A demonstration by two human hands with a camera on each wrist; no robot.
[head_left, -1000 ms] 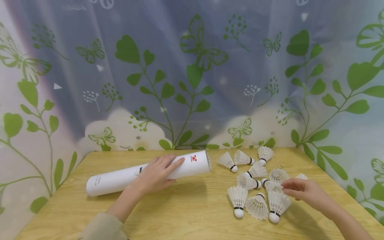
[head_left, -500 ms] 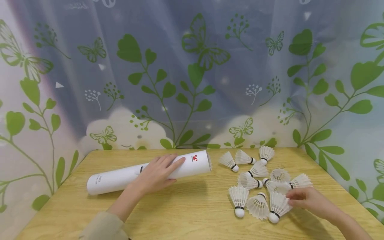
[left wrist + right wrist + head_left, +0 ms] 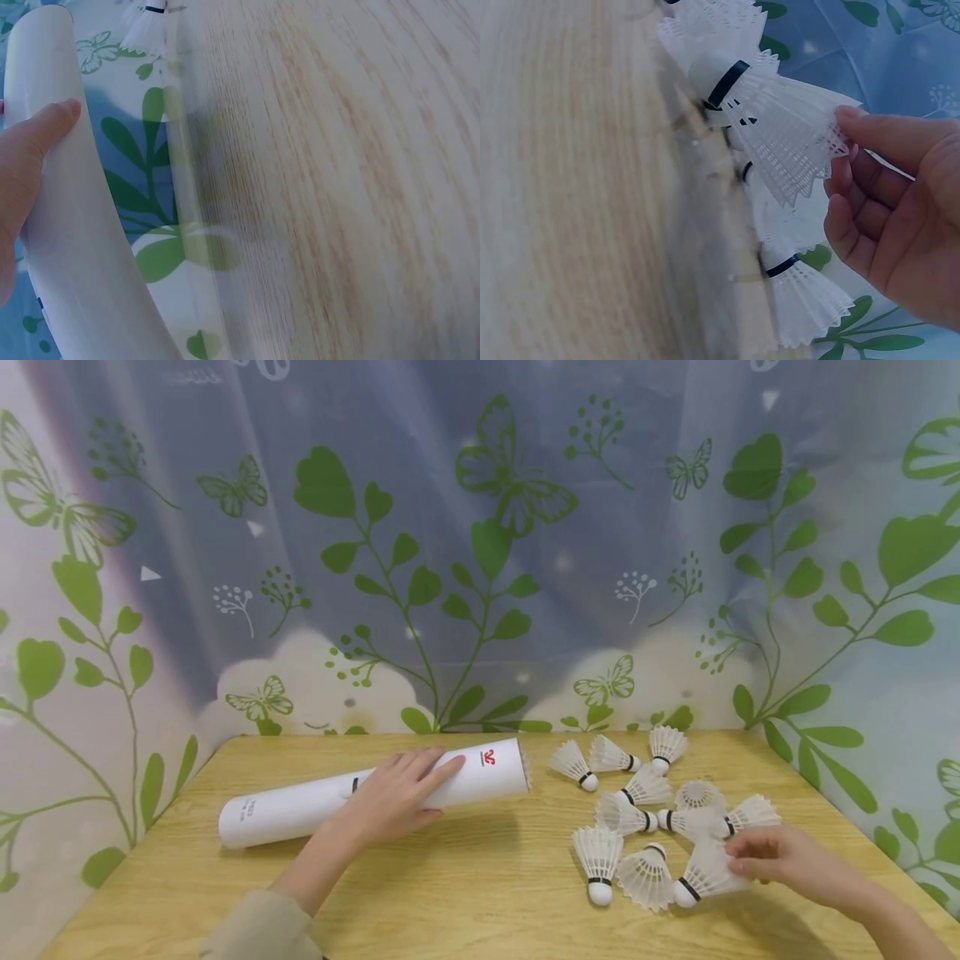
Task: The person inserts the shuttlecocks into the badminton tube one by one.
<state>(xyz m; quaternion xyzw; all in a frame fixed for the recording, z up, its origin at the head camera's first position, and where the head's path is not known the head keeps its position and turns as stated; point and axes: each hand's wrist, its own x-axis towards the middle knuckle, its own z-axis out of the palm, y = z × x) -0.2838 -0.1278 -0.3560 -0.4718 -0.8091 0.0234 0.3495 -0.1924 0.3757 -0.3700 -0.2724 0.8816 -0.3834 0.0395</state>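
1. At the left, a white tube (image 3: 300, 811) lies slantwise over the table (image 3: 442, 902), its left end low and its right end tipped up, facing the shuttlecocks.
2. The left hand (image 3: 397, 793) grips the tube around its middle, fingers across the top and thumb on the near side.
3. Right of the tube, well apart from the left hand, loose shuttlecocks (image 3: 597, 860) lie in a cluster, pointing various ways.
4. At the cluster's near right edge is the held shuttlecock (image 3: 708, 875), its cork to the left and its skirt toward the right hand (image 3: 787, 860).
5. Farthest right, that hand pinches the skirt's rim between thumb and fingers; another shuttlecock (image 3: 753, 814) lies just behind its fingertips.
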